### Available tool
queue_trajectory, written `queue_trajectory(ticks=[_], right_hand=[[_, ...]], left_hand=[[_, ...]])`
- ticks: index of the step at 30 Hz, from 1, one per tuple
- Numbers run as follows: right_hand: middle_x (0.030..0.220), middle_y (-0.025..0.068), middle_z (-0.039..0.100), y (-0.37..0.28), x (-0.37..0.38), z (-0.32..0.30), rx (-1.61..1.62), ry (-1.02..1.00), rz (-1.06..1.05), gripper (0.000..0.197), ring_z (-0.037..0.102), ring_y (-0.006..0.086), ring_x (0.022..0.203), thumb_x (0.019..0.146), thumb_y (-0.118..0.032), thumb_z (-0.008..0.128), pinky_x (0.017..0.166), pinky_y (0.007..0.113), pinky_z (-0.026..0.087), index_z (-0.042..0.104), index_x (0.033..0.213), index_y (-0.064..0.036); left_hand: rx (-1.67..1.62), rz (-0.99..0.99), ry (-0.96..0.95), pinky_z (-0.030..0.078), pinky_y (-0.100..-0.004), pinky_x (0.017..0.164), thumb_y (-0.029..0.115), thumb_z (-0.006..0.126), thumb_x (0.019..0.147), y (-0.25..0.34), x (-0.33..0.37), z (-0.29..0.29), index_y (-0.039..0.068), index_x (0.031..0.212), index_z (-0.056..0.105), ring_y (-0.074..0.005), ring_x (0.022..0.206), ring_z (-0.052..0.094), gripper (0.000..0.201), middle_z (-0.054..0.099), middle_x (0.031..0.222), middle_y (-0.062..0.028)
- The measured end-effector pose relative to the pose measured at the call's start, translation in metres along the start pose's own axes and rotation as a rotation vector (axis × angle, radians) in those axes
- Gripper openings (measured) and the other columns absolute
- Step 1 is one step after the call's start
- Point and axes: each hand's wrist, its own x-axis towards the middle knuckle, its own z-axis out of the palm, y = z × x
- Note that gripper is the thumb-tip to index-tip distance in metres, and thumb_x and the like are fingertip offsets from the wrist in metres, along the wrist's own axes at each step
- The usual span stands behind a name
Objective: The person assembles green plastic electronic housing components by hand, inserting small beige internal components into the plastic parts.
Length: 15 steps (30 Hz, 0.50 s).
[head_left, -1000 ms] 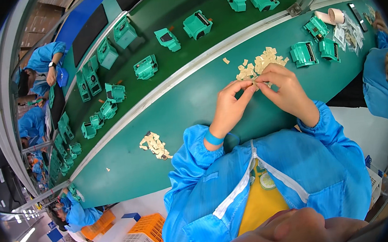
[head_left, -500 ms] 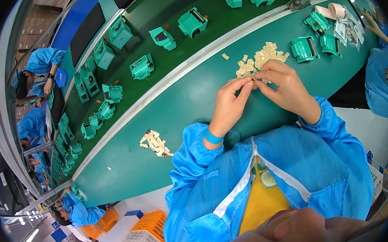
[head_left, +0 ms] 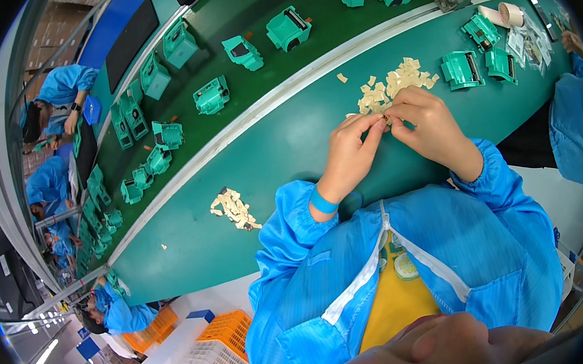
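Observation:
My left hand [head_left: 346,153] and my right hand [head_left: 432,128] meet above the green worktop, fingertips pinched together. Between them is a tiny dark and tan piece [head_left: 386,119], mostly covered by the fingers and too small to name. Just beyond the fingertips spreads a pile of small cream-coloured flat pieces [head_left: 404,78], a few lying loose at its left edge. A smaller heap of cream and dark pieces [head_left: 235,208] lies on the worktop to the left of my left forearm.
Several green plastic housings [head_left: 463,70] stand right of the pile, near tape rolls [head_left: 510,14] and clear bags [head_left: 532,43]. Behind a pale rail [head_left: 264,108], a dark green belt [head_left: 255,81] carries more housings. A co-worker's sleeve [head_left: 573,126] is at far right; other people work at left.
My hands stay pinched together at nearly the same spot, the fingers shifting slightly. The co-worker's hand at far right has moved away from the dark flat object there.

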Motion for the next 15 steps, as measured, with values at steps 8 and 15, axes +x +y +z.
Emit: queue_trajectory(ticks=[8,15], right_hand=[[0.085,0.0089,0.062,0.002,0.002,-0.001,-0.043,-0.007,-0.044,0.012,0.064,0.0286,0.082,0.075,-0.004,0.075,0.072,0.041,0.054,0.072,0.086,-0.0007],[0.083,0.0101,0.062,0.013,0.003,0.002,-0.017,-0.063,-0.046,0.010,0.064,0.0299,0.081,0.075,-0.003,0.074,0.071,0.041,0.054,0.072,0.085,-0.0011]], left_hand=[[-0.014,-0.042,0.020,0.053,-0.0321,0.078,0.013,0.064,0.100,0.002,0.003,0.005,-0.002,0.113,0.073,-0.0211,0.087,0.069,0.022,0.074,0.097,-0.0129],[0.001,-0.104,-0.002,0.051,-0.0307,0.073,0.015,0.064,0.100,0.002,0.002,0.006,-0.002,0.112,0.073,-0.0193,0.082,0.067,0.023,0.073,0.096,-0.0123]])
